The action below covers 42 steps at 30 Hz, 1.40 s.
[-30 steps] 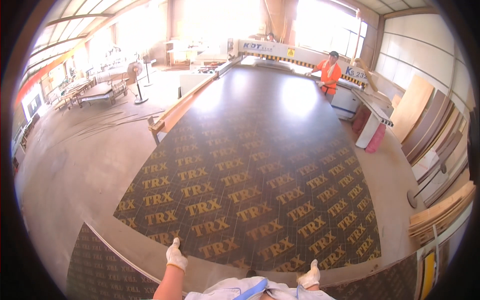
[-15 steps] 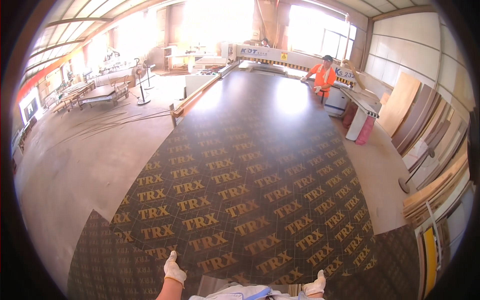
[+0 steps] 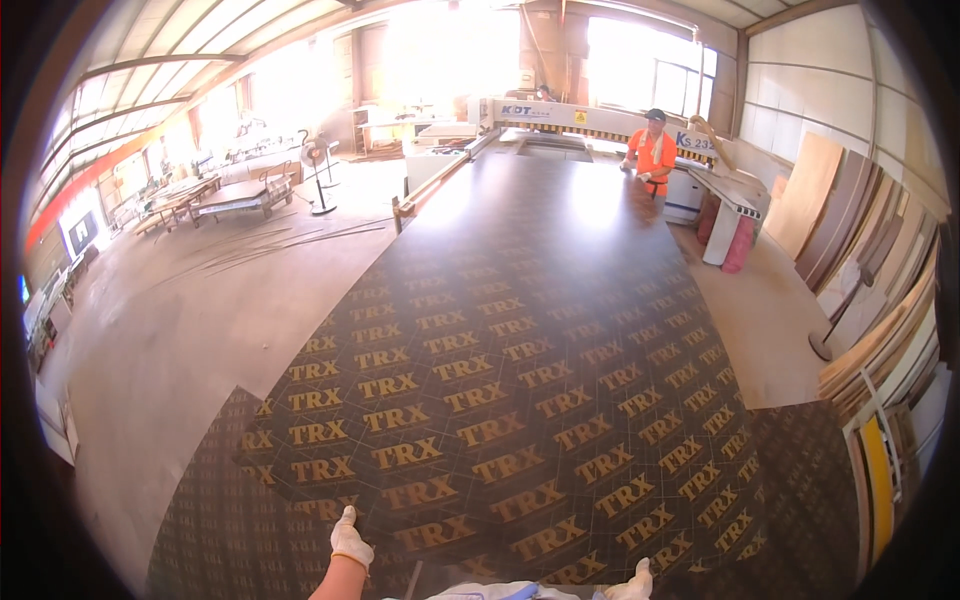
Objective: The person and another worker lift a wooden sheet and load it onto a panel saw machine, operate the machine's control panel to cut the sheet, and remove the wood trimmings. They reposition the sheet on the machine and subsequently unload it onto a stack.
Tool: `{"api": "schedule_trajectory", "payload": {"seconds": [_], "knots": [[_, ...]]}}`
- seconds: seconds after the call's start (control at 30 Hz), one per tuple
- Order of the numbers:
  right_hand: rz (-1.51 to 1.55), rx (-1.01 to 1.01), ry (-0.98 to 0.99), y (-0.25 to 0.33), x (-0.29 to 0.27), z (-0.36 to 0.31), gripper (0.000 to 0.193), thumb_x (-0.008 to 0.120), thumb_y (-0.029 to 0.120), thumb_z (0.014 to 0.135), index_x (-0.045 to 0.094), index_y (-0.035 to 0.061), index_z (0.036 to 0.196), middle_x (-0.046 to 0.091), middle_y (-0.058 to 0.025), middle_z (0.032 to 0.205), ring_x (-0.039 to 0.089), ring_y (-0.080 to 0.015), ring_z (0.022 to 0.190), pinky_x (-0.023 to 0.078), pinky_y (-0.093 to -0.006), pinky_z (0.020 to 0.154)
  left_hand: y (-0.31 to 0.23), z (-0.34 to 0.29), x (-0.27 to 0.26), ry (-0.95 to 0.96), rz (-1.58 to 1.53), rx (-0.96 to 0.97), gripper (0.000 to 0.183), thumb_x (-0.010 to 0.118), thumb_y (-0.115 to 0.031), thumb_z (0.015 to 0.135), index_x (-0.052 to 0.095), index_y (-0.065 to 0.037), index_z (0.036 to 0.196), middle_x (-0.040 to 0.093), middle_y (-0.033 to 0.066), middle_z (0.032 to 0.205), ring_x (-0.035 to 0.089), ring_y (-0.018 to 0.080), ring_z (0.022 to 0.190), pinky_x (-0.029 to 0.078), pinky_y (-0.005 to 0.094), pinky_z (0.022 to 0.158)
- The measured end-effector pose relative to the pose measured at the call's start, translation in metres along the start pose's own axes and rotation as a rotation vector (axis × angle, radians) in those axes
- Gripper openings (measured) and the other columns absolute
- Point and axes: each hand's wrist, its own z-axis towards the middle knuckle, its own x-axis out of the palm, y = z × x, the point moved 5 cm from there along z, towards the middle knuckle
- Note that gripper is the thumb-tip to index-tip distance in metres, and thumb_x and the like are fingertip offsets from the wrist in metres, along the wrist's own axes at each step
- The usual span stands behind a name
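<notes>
A large dark film-faced panel [image 3: 470, 330], patterned with gold lettering, stretches from my body toward the machine at the back. My left hand [image 3: 351, 540], in a white glove, grips its near edge with the thumb on top; the other fingers are hidden underneath. Farther right, my gloved right hand [image 3: 632, 582] holds the same edge, also thumb up and partly cut off by the frame. Beneath lies another dark patterned panel [image 3: 215, 490], turned at an angle and showing on both sides.
A co-worker in an orange top [image 3: 650, 155] stands at the panel's far right corner, hands by its edge. Behind is a long panel saw [image 3: 560, 116]. Boards lean along the right wall [image 3: 805, 210]. At left stand a pedestal fan [image 3: 318, 175] and thin strips [image 3: 290, 240] on the floor.
The upper panel has come toward me, and a gap now shows between its far edge and the saw. My view has swung slightly left. Both my hands keep their hold.
</notes>
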Motion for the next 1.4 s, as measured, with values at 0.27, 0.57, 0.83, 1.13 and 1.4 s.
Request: {"api": "schedule_trajectory", "payload": {"seconds": [0.27,0.57,0.83,1.13,1.4], "knots": [[-0.213,0.009,-0.080,0.002,0.059,-0.109,0.101,0.049,0.096,0.101,0.068,0.0129,0.155,0.072,-0.0098,0.153,0.066,-0.0392,0.128,0.058,-0.0532,0.097,0.005,0.040,0.005,0.068,0.013,-0.008,0.042,0.079,-0.046,0.111,0.077,-0.016,0.140,0.080,0.0050,0.143,0.072,0.0288,0.131,0.047,0.0598,0.117],[-0.304,-0.089,0.166,0.014,0.053,-0.082,0.119,0.041,0.102,0.095,0.074,-0.0010,0.145,0.083,-0.0220,0.129,0.076,-0.0232,0.108,0.064,-0.0422,0.092,0.013,0.025,0.018,-0.045,0.024,-0.007,0.044,0.082,-0.040,0.108,0.078,-0.011,0.141,0.080,0.0082,0.141,0.073,0.0322,0.125,0.054,0.0541,0.118],[-0.300,-0.080,0.139,0.027,0.066,-0.104,0.115,0.051,0.099,0.090,0.073,-0.0009,0.144,0.081,-0.0214,0.127,0.074,-0.0247,0.107,0.063,-0.0430,0.091,-0.056,0.078,0.012,-0.080,0.034,0.087,0.082,0.083,-0.041,0.108,0.050,-0.004,0.174,0.039,0.0131,0.188,0.039,0.0360,0.169,0.023,0.0552,0.141],[-0.282,-0.101,0.113,0.025,0.078,-0.119,0.113,0.063,0.094,0.084,0.071,-0.0008,0.144,0.079,-0.0208,0.125,0.073,-0.0263,0.106,0.062,-0.0440,0.090,-0.063,0.065,0.051,-0.258,0.081,0.036,0.076,0.082,-0.047,0.108,0.057,-0.010,0.170,0.058,0.0128,0.175,0.054,0.0394,0.158,0.023,0.0649,0.139],[-0.256,-0.109,0.090,0.030,0.087,-0.130,0.112,0.073,0.090,0.078,0.070,-0.0008,0.144,0.078,-0.0202,0.123,0.072,-0.0277,0.105,0.062,-0.0449,0.089,-0.082,0.069,0.032,-0.080,0.077,0.090,0.079,0.083,-0.042,0.109,0.055,0.002,0.169,0.047,0.0163,0.183,0.049,0.0364,0.162,0.026,0.0552,0.140]]}}
